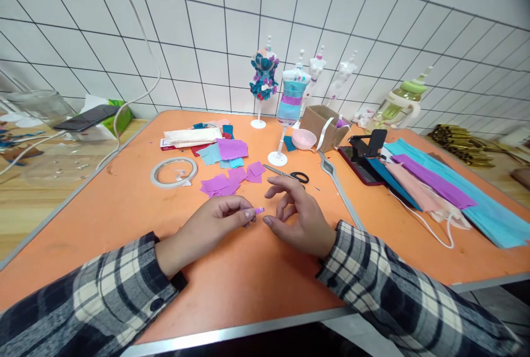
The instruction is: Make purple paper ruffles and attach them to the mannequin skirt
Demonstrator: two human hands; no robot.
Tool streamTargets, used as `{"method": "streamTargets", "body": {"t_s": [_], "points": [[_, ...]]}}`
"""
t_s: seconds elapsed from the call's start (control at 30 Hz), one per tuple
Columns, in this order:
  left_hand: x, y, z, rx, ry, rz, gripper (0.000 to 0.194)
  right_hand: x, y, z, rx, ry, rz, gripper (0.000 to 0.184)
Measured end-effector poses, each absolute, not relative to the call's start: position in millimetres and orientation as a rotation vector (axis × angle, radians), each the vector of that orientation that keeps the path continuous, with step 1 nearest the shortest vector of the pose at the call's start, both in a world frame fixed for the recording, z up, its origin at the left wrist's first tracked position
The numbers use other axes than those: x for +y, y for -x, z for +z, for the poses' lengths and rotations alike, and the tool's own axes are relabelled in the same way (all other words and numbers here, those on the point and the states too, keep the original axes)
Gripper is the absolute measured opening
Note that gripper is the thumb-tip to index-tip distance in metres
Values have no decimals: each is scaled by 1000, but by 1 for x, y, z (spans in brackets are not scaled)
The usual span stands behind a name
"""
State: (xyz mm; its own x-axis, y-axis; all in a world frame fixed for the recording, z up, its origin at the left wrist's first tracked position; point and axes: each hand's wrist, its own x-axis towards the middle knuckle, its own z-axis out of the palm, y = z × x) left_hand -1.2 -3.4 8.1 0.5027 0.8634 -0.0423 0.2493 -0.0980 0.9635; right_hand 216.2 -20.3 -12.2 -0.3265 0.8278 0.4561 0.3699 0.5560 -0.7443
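My left hand (229, 216) pinches a small purple paper piece (259, 211) between thumb and forefinger; a pale spot shows near its tip. To its right, my right hand (296, 213) is held with fingers curved and apart, nothing between them. Purple paper squares (223, 184) lie on the orange table just beyond my left hand. Behind my right hand rest scissors (290, 174) with black handles, partly hidden by my fingers. A roll of white tape (174, 172) lies flat at the left, with small white scraps inside its ring.
Mini dress forms stand at the back, the nearest (291, 97) wrapped in blue and purple. Beside it are a pink bowl (304, 139) and a cardboard box (325, 125). At the right lie a phone (358, 166), coloured paper strips (434, 180) and a white cable; a bottle (397, 106) stands behind.
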Motion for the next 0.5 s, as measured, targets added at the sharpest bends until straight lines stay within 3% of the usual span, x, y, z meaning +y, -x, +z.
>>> {"method": "streamTargets", "body": {"t_s": [0.07, 0.17, 0.27, 0.33, 0.47, 0.5], "points": [[-4, 2, 7, 959, -1626, 681, 29, -19, -216, -12, -1982, 905, 616, 45], [-4, 3, 7, 941, -1636, 678, 28, -18, -216, -11, -2024, 842, 553, 14], [-3, 3, 8, 922, -1640, 668, 28, -18, -215, -11, -2027, 860, 552, 3], [-2, 3, 8, 921, -1639, 656, 30, -19, -215, -12, -2003, 916, 624, 13], [-2, 4, 8, 930, -1640, 655, 32, -20, -217, -12, -1916, 957, 939, 72], [-2, 4, 7, 931, -1639, 656, 32, -20, -217, -12, -1921, 950, 949, 80]]}}
